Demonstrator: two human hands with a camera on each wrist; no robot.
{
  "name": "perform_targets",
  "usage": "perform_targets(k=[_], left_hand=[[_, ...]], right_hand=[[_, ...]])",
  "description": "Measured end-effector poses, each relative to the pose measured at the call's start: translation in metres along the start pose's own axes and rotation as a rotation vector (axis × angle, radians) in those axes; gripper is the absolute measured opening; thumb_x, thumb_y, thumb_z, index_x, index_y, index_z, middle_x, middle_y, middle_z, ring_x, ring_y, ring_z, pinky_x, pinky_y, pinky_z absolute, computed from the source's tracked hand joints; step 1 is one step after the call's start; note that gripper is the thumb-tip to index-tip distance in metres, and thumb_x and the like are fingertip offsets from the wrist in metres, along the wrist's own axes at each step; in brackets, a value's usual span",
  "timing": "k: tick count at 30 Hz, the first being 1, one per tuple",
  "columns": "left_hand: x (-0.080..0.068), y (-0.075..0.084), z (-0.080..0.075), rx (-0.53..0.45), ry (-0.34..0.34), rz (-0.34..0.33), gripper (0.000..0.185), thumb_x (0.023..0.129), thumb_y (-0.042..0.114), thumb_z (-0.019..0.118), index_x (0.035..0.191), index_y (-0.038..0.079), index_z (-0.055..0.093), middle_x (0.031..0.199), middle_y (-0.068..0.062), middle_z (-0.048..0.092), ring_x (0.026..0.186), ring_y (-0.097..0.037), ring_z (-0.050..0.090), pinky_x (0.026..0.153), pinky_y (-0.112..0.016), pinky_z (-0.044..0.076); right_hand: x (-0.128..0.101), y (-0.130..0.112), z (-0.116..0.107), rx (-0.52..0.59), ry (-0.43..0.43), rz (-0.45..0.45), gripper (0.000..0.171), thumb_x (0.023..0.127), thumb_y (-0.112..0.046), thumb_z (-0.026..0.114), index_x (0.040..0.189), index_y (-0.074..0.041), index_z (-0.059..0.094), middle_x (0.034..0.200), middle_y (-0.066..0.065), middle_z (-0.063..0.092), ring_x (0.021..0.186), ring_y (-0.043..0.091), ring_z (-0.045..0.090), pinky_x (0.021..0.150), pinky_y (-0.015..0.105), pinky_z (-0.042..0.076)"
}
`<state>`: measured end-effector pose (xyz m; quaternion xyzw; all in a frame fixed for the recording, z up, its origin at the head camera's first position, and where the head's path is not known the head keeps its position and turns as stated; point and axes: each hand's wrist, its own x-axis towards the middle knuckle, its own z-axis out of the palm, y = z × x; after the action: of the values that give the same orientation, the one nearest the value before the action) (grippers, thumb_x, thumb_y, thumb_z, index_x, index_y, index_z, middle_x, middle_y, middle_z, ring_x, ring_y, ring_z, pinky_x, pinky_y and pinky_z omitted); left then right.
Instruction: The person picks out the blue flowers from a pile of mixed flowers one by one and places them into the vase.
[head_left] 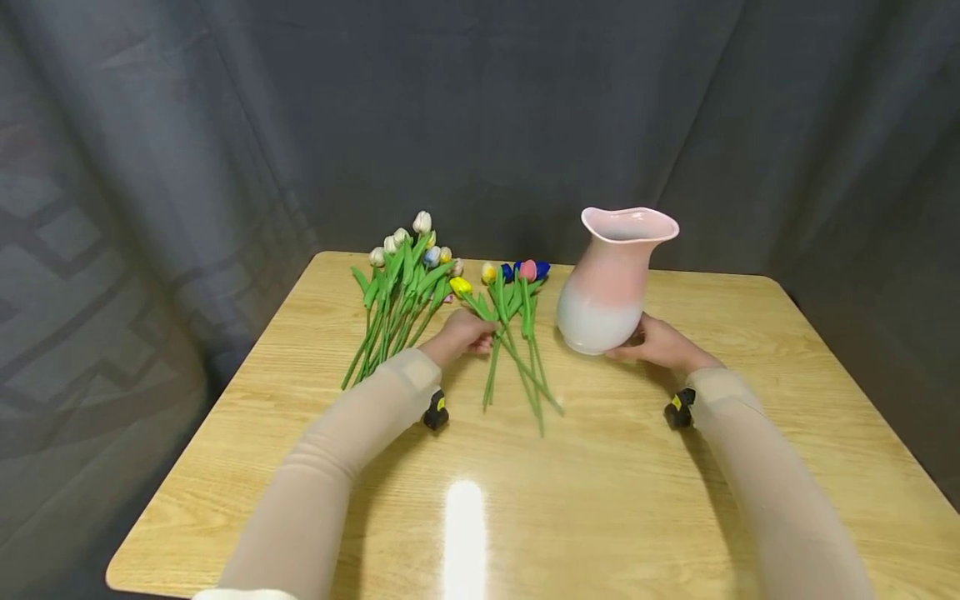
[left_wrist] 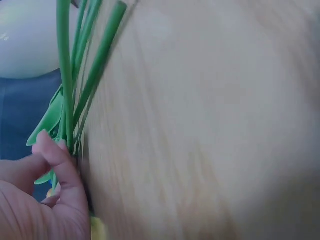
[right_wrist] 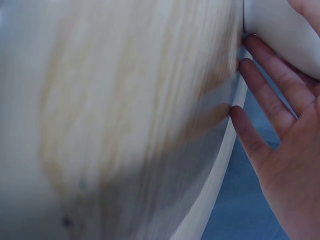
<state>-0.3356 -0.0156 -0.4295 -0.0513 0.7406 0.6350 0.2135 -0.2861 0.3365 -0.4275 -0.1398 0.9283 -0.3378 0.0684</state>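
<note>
A pink-and-white vase (head_left: 607,283) stands upright on the wooden table (head_left: 600,500), right of centre. My right hand (head_left: 636,343) lies against its lower right side; in the right wrist view the fingers (right_wrist: 265,95) are straight and touch the vase's white wall (right_wrist: 280,30). A small bunch of artificial tulips (head_left: 517,321) with yellow, blue and pink heads lies just left of the vase. My left hand (head_left: 480,340) pinches its green stems (left_wrist: 67,85) between thumb (left_wrist: 57,155) and fingers. The vase's white base (left_wrist: 20,45) shows behind the stems.
A larger bunch of white and pale tulips (head_left: 397,300) lies at the back left of the table. A grey curtain (head_left: 480,108) hangs behind. The table's near half holds only my forearms and a light glare (head_left: 465,533).
</note>
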Motion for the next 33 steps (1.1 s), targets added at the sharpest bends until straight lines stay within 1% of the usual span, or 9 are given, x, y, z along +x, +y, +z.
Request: perform_targets(k=[7,10,15,20,24,27,29,31,33], left_hand=[[0.001,0.002,-0.002,-0.071,0.015,-0.026,0.021,0.094,0.007,0.061,0.104,-0.011,0.064,0.057,-0.005,0.059,0.044,-0.008,0.053,0.047,-0.018,0.048],[0.001,0.003,-0.003,-0.040,0.010,0.005,0.014,0.095,0.007,0.059,0.096,-0.006,0.063,0.058,-0.004,0.057,0.045,-0.008,0.054,0.048,-0.019,0.050],[-0.005,0.018,-0.004,0.006,0.019,0.140,0.017,0.094,0.007,0.058,0.079,0.002,0.055,0.062,-0.006,0.056,0.047,-0.011,0.055,0.053,-0.025,0.055],[-0.025,0.055,-0.012,0.061,0.107,0.342,0.021,0.094,0.011,0.054,0.076,0.007,0.047,0.073,-0.010,0.057,0.054,-0.016,0.056,0.062,-0.037,0.057],[-0.042,0.084,-0.030,0.143,0.213,0.477,0.017,0.095,0.017,0.053,0.082,0.009,0.047,0.084,-0.014,0.065,0.054,-0.017,0.059,0.053,-0.032,0.053],[-0.051,0.100,-0.049,0.123,0.242,0.548,0.012,0.095,0.016,0.052,0.087,0.008,0.047,0.086,-0.017,0.070,0.048,-0.014,0.058,0.046,-0.024,0.048],[-0.055,0.106,-0.063,0.094,0.254,0.589,0.009,0.096,0.013,0.052,0.091,0.007,0.047,0.087,-0.019,0.070,0.047,-0.013,0.056,0.047,-0.022,0.048],[-0.057,0.109,-0.077,0.108,0.296,0.604,0.010,0.097,0.015,0.054,0.095,0.007,0.048,0.087,-0.019,0.069,0.046,-0.011,0.055,0.048,-0.022,0.049],[-0.056,0.109,-0.091,0.175,0.367,0.599,0.013,0.097,0.019,0.057,0.098,0.007,0.050,0.090,-0.019,0.069,0.047,-0.010,0.055,0.050,-0.024,0.052]], right_hand=[[0.002,-0.001,0.000,-0.005,-0.004,0.003,0.080,0.081,-0.037,0.078,0.141,-0.007,0.034,0.127,0.016,0.055,0.111,0.031,0.055,0.092,0.046,0.043],[0.001,-0.001,0.001,-0.008,-0.002,0.006,0.079,0.081,-0.037,0.078,0.140,-0.007,0.035,0.126,0.016,0.056,0.110,0.032,0.056,0.092,0.045,0.044],[0.001,-0.001,0.002,-0.017,-0.005,0.007,0.079,0.081,-0.037,0.078,0.140,-0.007,0.035,0.126,0.016,0.056,0.109,0.031,0.056,0.090,0.044,0.044],[0.001,-0.003,0.000,-0.017,0.000,0.007,0.079,0.081,-0.036,0.079,0.140,-0.006,0.035,0.125,0.017,0.055,0.108,0.031,0.055,0.090,0.044,0.044],[0.001,-0.004,-0.001,-0.018,0.000,0.019,0.080,0.080,-0.035,0.079,0.140,-0.006,0.034,0.125,0.017,0.055,0.108,0.031,0.054,0.091,0.044,0.043],[0.001,-0.003,-0.001,-0.021,-0.001,0.022,0.080,0.080,-0.036,0.079,0.140,-0.006,0.035,0.126,0.017,0.055,0.108,0.031,0.055,0.091,0.045,0.043],[0.001,-0.003,-0.001,-0.024,-0.001,0.022,0.081,0.080,-0.037,0.079,0.140,-0.006,0.035,0.126,0.017,0.055,0.109,0.032,0.055,0.091,0.046,0.043],[0.001,-0.003,-0.001,-0.022,-0.001,0.021,0.081,0.080,-0.037,0.079,0.141,-0.006,0.034,0.128,0.017,0.055,0.111,0.032,0.054,0.093,0.047,0.043],[0.001,-0.003,0.000,-0.024,-0.003,0.019,0.082,0.080,-0.038,0.079,0.141,-0.007,0.034,0.129,0.017,0.054,0.112,0.032,0.054,0.094,0.047,0.043]])
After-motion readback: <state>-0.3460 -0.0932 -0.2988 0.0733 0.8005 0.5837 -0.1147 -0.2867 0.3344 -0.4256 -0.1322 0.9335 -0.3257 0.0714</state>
